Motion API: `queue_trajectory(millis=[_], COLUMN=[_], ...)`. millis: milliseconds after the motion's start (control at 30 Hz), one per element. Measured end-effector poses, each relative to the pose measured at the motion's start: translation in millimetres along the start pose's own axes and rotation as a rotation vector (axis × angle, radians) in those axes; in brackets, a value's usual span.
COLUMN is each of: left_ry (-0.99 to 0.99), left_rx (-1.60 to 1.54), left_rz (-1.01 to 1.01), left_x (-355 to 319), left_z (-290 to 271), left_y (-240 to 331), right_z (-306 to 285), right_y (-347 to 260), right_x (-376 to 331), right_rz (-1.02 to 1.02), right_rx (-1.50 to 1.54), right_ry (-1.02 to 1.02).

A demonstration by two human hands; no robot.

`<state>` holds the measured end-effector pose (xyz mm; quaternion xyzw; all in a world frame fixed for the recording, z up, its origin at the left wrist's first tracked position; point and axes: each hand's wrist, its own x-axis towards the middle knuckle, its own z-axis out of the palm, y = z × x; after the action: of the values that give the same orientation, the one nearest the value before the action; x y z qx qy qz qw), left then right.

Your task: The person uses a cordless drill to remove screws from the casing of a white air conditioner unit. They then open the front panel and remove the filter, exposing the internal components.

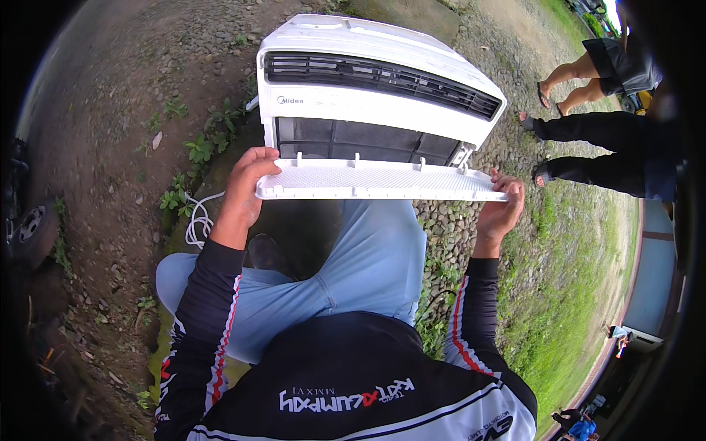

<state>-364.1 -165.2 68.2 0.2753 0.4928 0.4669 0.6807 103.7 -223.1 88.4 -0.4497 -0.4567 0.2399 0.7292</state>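
A white front grille panel (pixel 382 180) with small tabs along its far edge is held level between my two hands. My left hand (pixel 247 184) grips its left end, thumb and fingers closed round the corner. At the other end my right hand (pixel 503 207) is closed on the right corner. Just beyond the panel stands a white window air conditioner (pixel 368 95) with dark louvres across its upper front. Its lower front is uncovered, so a dark mesh filter (pixel 323 138) shows in the opening. Whether the panel touches the unit I cannot tell.
A white power cord (pixel 197 224) lies coiled left of my knee. Gravel (pixel 448 228) and weeds surround me. Two people stand at the right, one in black trousers (pixel 599 132). A vehicle wheel (pixel 33 226) shows at the far left.
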Motion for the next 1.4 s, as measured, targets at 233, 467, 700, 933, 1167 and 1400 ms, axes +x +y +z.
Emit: queue_trajectory(millis=[233, 467, 700, 933, 1167, 1400], left_ry=[-0.131, -0.016, 0.059, 0.084, 0.068, 0.091], left_rx=[0.157, 0.753, 1.190, 1.451, 1.343, 1.335], left_rz=[-0.112, 0.164, 0.561, 0.606, 0.700, 0.798], left_x=[-5.9, 11.4, 39.2, 71.0, 66.5, 33.9], left_z=[11.9, 21.6, 67.1, 100.7, 91.8, 93.5], left_y=[28.1, -1.8, -39.7, -39.4, -36.2, -52.9], right_z=[-75.7, -262.9, -452.3, -406.1, -347.6, -343.2], right_y=[-59.0, -246.1, -214.7, -28.5, 51.7, 106.3], right_x=[-3.8, 78.4, -15.7, -305.6, -394.7, -375.1], right_rz=[0.273, 0.271, 0.923, 0.829, 1.404, 1.395], right_rx=[-0.283, -0.679, -0.604, -1.269, -1.567, -1.545], right_ry=[-0.320, -0.070, 0.567, 1.037, 0.147, 0.739])
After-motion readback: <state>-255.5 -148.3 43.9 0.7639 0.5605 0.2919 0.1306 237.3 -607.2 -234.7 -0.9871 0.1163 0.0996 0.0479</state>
